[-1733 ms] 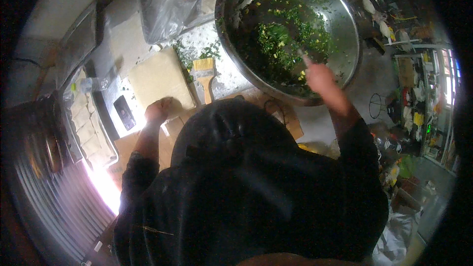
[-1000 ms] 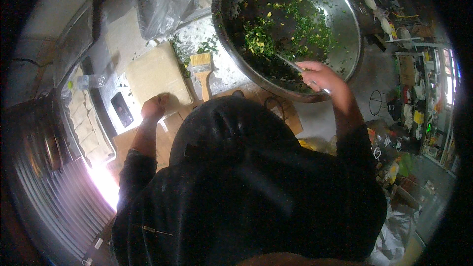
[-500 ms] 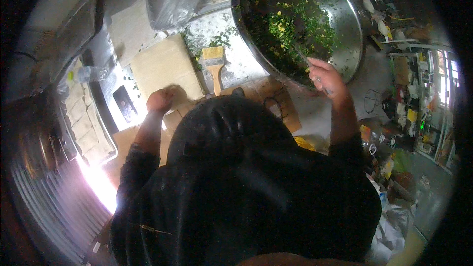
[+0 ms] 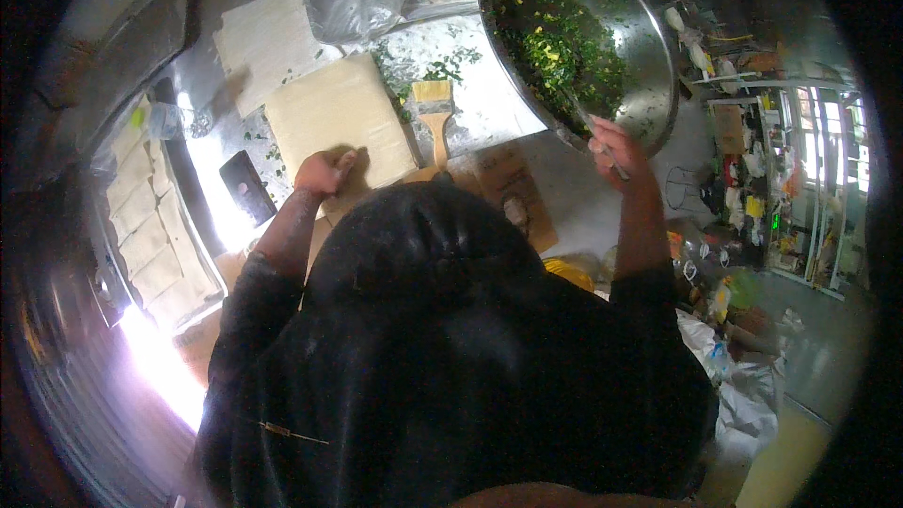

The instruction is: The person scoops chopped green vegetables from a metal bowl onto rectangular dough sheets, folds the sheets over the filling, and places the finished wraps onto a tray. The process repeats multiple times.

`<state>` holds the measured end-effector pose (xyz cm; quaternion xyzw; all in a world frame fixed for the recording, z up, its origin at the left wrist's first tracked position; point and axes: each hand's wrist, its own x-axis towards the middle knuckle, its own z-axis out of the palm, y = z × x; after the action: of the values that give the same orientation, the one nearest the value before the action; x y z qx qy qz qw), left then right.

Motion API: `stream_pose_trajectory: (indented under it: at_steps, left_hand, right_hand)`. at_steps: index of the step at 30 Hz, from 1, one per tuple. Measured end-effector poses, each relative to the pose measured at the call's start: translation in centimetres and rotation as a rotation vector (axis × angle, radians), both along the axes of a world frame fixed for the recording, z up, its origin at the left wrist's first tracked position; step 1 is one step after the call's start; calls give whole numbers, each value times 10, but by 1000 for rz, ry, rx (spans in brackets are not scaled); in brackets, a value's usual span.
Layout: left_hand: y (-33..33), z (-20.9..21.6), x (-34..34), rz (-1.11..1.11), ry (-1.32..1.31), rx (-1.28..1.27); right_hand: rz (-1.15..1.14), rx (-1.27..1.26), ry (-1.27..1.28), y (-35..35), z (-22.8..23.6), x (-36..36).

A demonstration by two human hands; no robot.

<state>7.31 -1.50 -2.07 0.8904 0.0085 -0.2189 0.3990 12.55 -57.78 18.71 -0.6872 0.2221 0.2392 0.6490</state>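
My left hand [image 4: 324, 173] is curled into a loose fist with the thumb out, resting at the near left corner of a square stack of pale dough sheets [image 4: 334, 118]. Whatever its fingers hold, if anything, is hidden. My right hand [image 4: 616, 148] grips the slim handle of a metal utensil [image 4: 583, 116] whose far end is buried in chopped greens with yellow bits [image 4: 555, 52]. The greens lie in a large steel bowl [image 4: 649, 75], which looks tilted. Beside the stack's right edge lies a flat brush [image 4: 437, 122] with pale bristles and a wooden handle.
At left, a tray [image 4: 226, 296] holds several pale folded pieces [image 4: 155, 235]. A dark phone [image 4: 247, 188] lies between tray and stack. Loose greens [image 4: 451, 64] dot the table. Clear plastic [image 4: 353, 0] covers something behind. Cardboard [image 4: 508, 188] lies nearby; bags [image 4: 738, 376] crowd the right.
My left hand has turned so its thumb shows. The right hand still holds the utensil in the greens, and the bowl looks more tilted. The whole view has shifted slightly.
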Motion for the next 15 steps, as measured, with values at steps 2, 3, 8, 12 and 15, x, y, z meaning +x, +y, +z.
stream_pose_trajectory:
  at_steps: [2,3,8,12,15]
  left_hand:
    - [2,4,0,-12,27,-6]
    - [3,6,0,2,57,-3]
    - [4,18,-6,28,37,-112]
    - [3,21,-9,39,10,-126]
    - [4,19,-13,17,-14,-136]
  right_hand:
    - [-50,70,-5,5,-3,-8]
    - [-123,134,16,8,-4,-12]
    - [-160,223,20,20,-2,-22]
    - [-191,125,-25,19,-5,-25]
    - [-213,-3,-50,14,-13,-23]
